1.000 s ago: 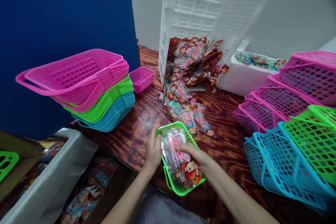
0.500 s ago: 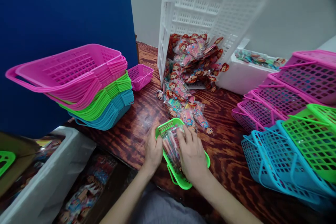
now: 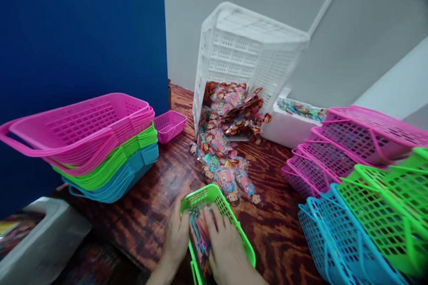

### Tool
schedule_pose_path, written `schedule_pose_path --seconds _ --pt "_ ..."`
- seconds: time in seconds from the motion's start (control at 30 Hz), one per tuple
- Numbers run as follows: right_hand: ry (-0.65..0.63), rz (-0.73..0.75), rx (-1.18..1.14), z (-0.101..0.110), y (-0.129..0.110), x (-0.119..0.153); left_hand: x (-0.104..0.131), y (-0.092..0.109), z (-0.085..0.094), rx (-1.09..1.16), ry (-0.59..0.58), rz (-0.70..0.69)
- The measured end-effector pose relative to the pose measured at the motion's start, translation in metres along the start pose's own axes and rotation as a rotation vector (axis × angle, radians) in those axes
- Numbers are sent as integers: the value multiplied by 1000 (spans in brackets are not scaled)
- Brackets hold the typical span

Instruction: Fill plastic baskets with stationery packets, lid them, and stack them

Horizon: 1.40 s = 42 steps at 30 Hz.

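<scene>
Green basket (image 3: 211,193) right before me, near side of the table (image 3: 276,227); long axis slants far left to near right.
My left hand (image 3: 175,234) is clamped on its left rim. My right hand (image 3: 226,242) reaches inside, fingers against packets (image 3: 199,231) lying roughly lengthwise; whether they grip, I cannot tell.

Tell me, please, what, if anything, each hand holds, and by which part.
The left hand grips the green basket by its left rim, near the far end. The right hand touches packets inside; whether it grips any is hidden.
</scene>
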State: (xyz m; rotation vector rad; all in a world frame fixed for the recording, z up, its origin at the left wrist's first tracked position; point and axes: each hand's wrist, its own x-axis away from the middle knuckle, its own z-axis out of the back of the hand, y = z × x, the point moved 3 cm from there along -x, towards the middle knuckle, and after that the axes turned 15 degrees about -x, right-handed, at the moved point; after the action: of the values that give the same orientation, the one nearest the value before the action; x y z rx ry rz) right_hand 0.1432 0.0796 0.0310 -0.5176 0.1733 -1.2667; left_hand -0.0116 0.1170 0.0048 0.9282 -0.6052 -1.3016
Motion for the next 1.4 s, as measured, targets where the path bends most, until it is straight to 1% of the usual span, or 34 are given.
schedule_pose_path --seconds 0.07,0.13,0.2,0.27,0.33,0.37,0.43,0.53,0.63,0.7,0.77,0.87,0.93,1.03,1.1,1.17,1.27,1.33,1.4 --pt "21 45 143 -7 -5 -3 0 2 1 -5 -8 -8" --pt "19 109 210 -7 -11 -4 1 5 2 -6 -12 -21" --pt "23 138 214 0 -17 -2 1 7 3 -10 -11 -31" --pt "30 152 185 12 -21 2 2 8 3 -15 -19 -34" --pt "-13 165 164 21 -22 8 2 8 3 -18 -32 -40" --pt "-53 153 167 23 -22 10 2 9 3 -19 -36 -45" --pt "-112 80 207 22 -21 12 3 10 5 -27 -31 -60" --pt "-121 -13 307 15 -20 8 3 12 5 -48 -29 -64" --pt "-125 -13 340 5 -22 1 3 12 5 -53 -16 -51" --pt "-91 -22 280 4 -20 1 2 12 4 -52 -7 -50" --pt "-47 -23 187 8 -16 7 2 12 4 -52 -7 -55" --pt "-25 45 102 15 -14 18 2 12 4 -54 -7 -62" --pt "-62 126 64 17 -16 21 2 12 4 -56 -10 -64" --pt "-187 224 -25 15 -18 16 -2 12 4 -61 -18 -60" --pt "-248 245 -77 14 -15 12 -3 13 4 -61 -19 -61" --pt "-269 247 -109 16 -10 15 -1 15 4 -55 -22 -74" --pt "-278 235 -189 28 -3 35 12 16 -1 -63 -70 -112" --pt "-295 212 -314 43 -2 52 22 13 -5 -70 -97 -114" --pt "-291 198 -488 62 -1 64 24 9 -7 -70 -89 -97"
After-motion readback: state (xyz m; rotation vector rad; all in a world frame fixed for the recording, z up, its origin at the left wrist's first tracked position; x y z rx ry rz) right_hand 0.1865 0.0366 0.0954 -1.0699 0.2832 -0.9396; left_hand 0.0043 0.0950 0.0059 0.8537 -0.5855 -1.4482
